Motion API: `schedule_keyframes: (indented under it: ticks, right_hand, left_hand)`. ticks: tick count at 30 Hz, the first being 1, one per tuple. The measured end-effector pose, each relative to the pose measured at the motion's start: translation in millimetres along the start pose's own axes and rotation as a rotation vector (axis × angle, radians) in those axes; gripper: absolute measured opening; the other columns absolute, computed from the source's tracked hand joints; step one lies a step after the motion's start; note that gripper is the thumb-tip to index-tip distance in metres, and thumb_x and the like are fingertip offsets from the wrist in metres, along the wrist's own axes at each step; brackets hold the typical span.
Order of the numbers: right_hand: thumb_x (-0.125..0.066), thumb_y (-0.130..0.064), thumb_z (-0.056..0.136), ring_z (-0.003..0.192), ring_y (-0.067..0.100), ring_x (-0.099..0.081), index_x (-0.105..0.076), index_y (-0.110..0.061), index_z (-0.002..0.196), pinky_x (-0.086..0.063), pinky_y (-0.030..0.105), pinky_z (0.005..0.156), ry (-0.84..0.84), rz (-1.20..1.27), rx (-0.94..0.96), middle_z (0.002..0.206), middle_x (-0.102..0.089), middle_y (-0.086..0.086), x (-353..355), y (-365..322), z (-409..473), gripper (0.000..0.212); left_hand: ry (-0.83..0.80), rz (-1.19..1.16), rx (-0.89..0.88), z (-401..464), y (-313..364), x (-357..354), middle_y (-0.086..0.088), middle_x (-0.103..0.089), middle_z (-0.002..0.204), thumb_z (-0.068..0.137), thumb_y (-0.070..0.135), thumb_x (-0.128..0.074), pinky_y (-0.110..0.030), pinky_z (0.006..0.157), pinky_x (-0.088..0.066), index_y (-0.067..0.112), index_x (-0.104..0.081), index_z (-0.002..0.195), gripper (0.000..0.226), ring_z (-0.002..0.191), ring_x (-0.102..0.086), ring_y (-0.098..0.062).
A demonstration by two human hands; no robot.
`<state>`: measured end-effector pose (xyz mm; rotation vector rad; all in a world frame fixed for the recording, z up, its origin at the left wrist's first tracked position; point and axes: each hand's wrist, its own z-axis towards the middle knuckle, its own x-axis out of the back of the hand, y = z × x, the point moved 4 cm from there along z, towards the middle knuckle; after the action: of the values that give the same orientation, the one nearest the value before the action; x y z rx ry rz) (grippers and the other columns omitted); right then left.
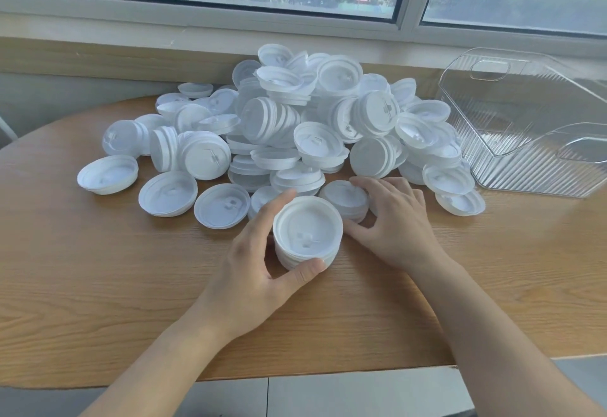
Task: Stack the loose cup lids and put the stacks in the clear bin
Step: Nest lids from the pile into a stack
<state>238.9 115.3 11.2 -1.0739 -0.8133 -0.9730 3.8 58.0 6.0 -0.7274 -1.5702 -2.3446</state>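
Observation:
A big heap of loose white cup lids [295, 120] covers the far middle of the wooden table [98, 268]. In front of it my left hand [256, 272] grips a short stack of lids [307, 232], thumb at its near side and fingers at its far left. My right hand [394, 222] lies just right of that stack, its fingers curled round a second small stack of lids [345, 199] at the heap's edge. The clear ribbed bin [532, 127] stands at the right, beyond my right hand; no lids show inside it.
A window sill and wall run behind the heap. Single lids [108, 175] lie scattered at the heap's left and front. The table's near edge curves below my forearms, with grey floor beneath.

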Motion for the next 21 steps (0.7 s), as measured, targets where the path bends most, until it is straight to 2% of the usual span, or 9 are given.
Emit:
schedule_keyframes:
  ticks: [5,12,17,21]
  right_hand:
    - [-0.072,-0.076,0.074,0.134,0.009,-0.039,-0.053,-0.041,0.142,-0.025,0.033,0.105,0.039,0.126,-0.002,0.134,-0.058,-0.023,7.6,2.0,-9.0,0.078]
    - [-0.087,-0.042,0.078,0.139,0.004,-0.042,-0.042,-0.043,0.151,-0.033,0.046,0.119,0.005,0.376,0.107,0.138,-0.054,-0.025,29.8,0.1,-31.4,0.085]
    - [-0.088,-0.027,0.081,0.137,0.013,-0.051,-0.038,-0.037,0.156,-0.043,0.039,0.114,-0.040,0.572,0.178,0.140,-0.057,-0.016,36.4,-11.4,-40.8,0.090]
    - [-0.085,-0.022,0.079,0.136,0.017,-0.052,-0.032,-0.035,0.159,-0.044,0.035,0.111,-0.016,0.675,0.191,0.142,-0.055,-0.012,38.2,-19.0,-43.0,0.097]
  left_hand:
    - [0.027,0.004,0.001,-0.2,-0.6,1.0,0.045,-0.047,0.138,0.077,0.066,-0.076,-0.003,0.103,-0.035,0.056,-0.033,0.148,0.084,0.135,-0.045,0.012]
    - [0.048,0.017,0.000,-4.4,1.1,2.7,0.041,-0.049,0.138,0.076,0.067,-0.076,-0.003,0.103,-0.036,0.048,-0.035,0.154,0.090,0.133,-0.047,0.012]
    - [0.050,0.027,0.003,-6.3,3.2,2.1,0.034,-0.050,0.141,0.078,0.066,-0.076,-0.004,0.103,-0.037,0.041,-0.034,0.157,0.093,0.135,-0.047,0.008]
    - [0.057,0.032,0.005,-7.5,3.7,2.3,0.037,-0.048,0.141,0.077,0.064,-0.077,-0.004,0.103,-0.037,0.045,-0.033,0.157,0.093,0.134,-0.047,0.009]
